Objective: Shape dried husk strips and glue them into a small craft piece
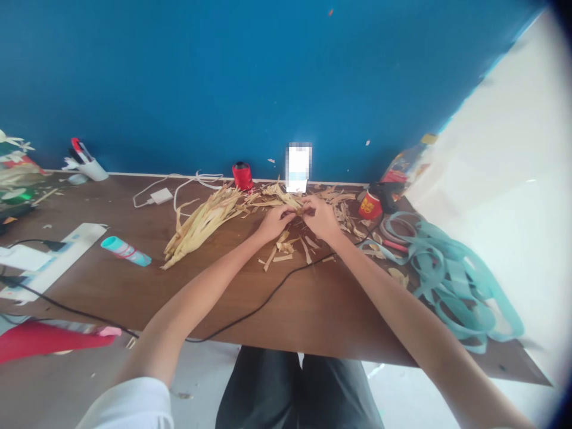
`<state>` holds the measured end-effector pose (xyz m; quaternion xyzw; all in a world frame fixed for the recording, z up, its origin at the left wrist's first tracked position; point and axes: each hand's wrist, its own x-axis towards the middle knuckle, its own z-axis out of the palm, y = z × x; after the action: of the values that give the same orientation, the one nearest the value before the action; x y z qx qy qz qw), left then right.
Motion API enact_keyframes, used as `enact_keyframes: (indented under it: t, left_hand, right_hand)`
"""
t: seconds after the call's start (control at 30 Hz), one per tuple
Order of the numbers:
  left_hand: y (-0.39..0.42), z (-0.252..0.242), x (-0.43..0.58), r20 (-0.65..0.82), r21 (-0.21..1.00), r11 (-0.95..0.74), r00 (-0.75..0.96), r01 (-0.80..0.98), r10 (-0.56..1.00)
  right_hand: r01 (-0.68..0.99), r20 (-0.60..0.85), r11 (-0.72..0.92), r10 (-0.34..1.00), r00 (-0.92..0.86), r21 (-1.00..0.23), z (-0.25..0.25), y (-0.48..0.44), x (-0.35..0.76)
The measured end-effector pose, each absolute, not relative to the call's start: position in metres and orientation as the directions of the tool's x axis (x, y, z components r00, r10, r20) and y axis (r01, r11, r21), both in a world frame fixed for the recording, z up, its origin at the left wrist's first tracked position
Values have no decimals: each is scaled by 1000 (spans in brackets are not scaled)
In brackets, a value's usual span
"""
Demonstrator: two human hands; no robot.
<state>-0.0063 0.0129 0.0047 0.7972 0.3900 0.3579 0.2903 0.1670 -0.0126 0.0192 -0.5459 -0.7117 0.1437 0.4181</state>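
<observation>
Near the back of the brown table (277, 316), my left hand (277, 223) and my right hand (320, 218) meet, fingers closed in a pinch. Between their fingertips is a small piece of dried husk (299, 211), mostly covered by the fingers. Pale husk strips (279, 193) lie just behind the hands, and cut scraps (283, 243) are strewn in front of them. Left of my left hand rests a long bundle of dried husks (203, 223). A bright phone screen (298, 170) stands upright behind the hands, against the blue wall.
Teal ribbon (447, 274) lies in loops at the right, near a red paper cup (370, 205). A black cable (268, 298) crosses the table under my arms. On the left are a power strip (67, 256), a light-blue tube (126, 251) and a white charger (161, 196).
</observation>
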Motion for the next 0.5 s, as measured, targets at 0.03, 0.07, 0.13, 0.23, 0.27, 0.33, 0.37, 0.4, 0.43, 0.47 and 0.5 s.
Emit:
enact_keyframes:
  t: [0.03,0.07,0.13,0.23,0.27,0.33,0.37,0.4,0.43,0.47,0.5]
  left_hand:
    - [14,4,-6,352,727,-536,437,430,828]
    - [14,3,-6,366,707,-546,428,449,826]
    - [15,2,-6,407,659,-573,410,487,816]
    - [15,-1,-5,449,587,-604,404,538,797]
    - [14,-2,-4,454,568,-610,409,552,792]
    - [13,-2,-3,454,544,-615,415,571,788]
    - [13,-3,-3,454,538,-614,415,578,788]
    - [13,-3,-2,452,534,-612,415,583,789]
    - [13,-3,-2,451,533,-610,414,586,791]
    - [13,-3,-2,449,533,-609,414,588,792]
    - [13,-3,-1,446,533,-608,415,588,793]
  right_hand:
    - [658,435,357,899,-51,-663,19,-13,167]
    - [662,430,350,902,-46,-663,19,-13,167]
    - [676,422,331,906,-33,-659,17,-13,167]
    - [699,412,305,911,-17,-647,15,-13,168]
    - [706,408,300,913,-17,-642,15,-13,169]
    - [722,404,295,915,-24,-626,15,-14,169]
    - [731,402,295,915,-30,-616,16,-14,169]
    - [741,400,294,916,-37,-604,16,-14,169]
    - [750,399,294,916,-44,-592,17,-14,170]
    - [759,397,293,917,-50,-581,17,-13,170]
    - [767,396,292,917,-54,-572,17,-13,171]
